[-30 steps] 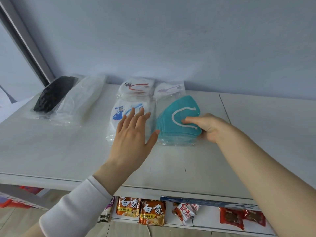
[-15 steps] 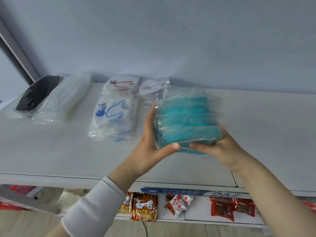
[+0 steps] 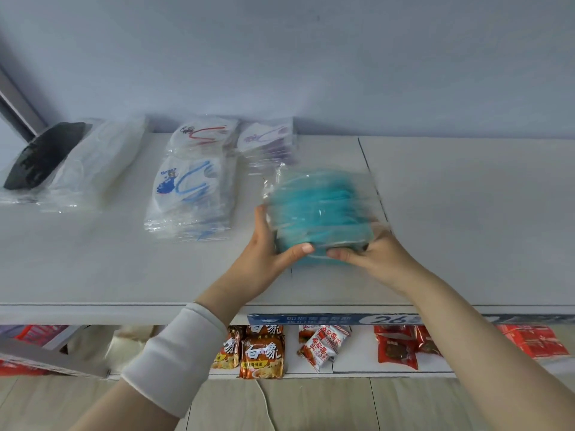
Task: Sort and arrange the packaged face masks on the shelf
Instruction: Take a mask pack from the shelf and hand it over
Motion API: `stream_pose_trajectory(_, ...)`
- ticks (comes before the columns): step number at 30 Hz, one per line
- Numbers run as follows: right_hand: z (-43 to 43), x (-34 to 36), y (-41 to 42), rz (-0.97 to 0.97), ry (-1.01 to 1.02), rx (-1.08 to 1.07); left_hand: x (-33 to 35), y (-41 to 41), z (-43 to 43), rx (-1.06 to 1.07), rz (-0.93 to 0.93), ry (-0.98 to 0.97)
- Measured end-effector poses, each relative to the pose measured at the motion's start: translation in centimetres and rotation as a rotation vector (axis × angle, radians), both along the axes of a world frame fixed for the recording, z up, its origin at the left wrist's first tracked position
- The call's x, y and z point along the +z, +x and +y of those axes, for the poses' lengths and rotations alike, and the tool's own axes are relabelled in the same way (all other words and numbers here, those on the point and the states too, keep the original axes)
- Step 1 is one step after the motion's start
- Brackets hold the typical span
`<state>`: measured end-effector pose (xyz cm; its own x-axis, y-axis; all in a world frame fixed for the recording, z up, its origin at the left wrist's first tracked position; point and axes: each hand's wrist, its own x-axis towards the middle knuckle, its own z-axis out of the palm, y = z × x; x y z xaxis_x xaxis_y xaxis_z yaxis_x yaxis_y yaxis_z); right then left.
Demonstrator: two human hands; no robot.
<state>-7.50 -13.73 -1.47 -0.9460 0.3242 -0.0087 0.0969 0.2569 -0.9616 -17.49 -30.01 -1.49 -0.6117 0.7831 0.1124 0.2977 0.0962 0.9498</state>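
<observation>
both hands grasp the stack of teal masks from its sides – left hand with thumb curled across the near edge, right hand pinching the near right corner. the stack sits at or just above the shelf, blurred, beside the blue-print masks. step in hand: squaring the stack; next it likely needs setting down in line with its neighbours. behind lie the red-print masks and purple-print masks, close enough to be nudged – at far left, the black masks and white masks.
</observation>
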Motion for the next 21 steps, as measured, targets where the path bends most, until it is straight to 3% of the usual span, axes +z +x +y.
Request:
stream_pose_trajectory(9,-3.2,1.3,6.3,0.016,-0.153,-0.28,1.2,4.8,1.8,0.077,-0.15,0.127)
stream_pose_trajectory(21,-2.9,-1.5,23.8,0.031,-0.382,-0.996,-0.3,19.6,10.5,-0.329,-0.22,-0.027)
